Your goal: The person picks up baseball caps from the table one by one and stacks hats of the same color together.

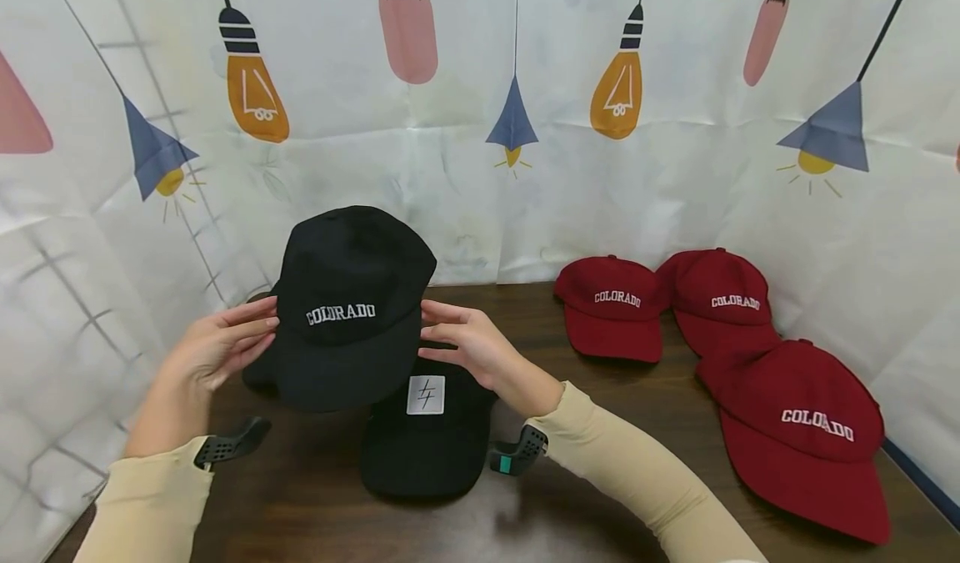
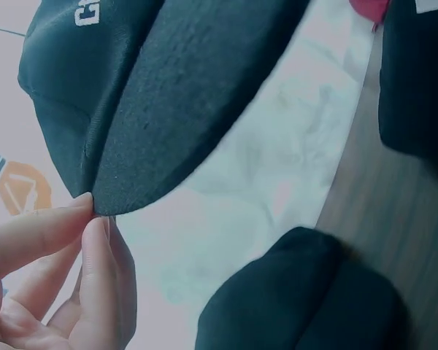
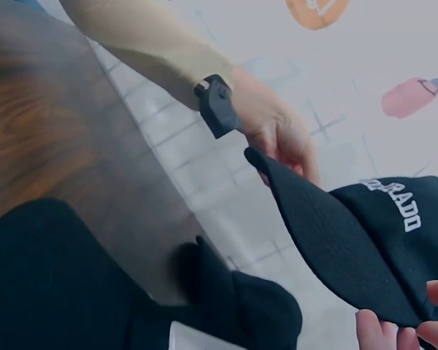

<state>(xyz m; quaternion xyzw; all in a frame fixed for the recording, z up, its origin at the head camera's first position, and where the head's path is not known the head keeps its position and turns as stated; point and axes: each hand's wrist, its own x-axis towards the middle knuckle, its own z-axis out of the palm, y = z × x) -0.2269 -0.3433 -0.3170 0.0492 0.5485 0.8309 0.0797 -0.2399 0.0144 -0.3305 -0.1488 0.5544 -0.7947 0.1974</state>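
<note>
A black baseball cap with white COLORADO lettering is held up above the table, its brim toward me. My left hand pinches its left side between thumb and fingers, as the left wrist view shows at the brim's corner. On the opposite side my right hand grips the cap with its fingertips, seen also in the right wrist view near the brim. Below it on the table lies another black cap with a white square patch. Behind the held cap, a further black cap is mostly hidden.
Three dark red COLORADO caps sit on the right: a back-left one, a back-right one and a nearer one. The dark wooden table meets a printed white curtain at the back.
</note>
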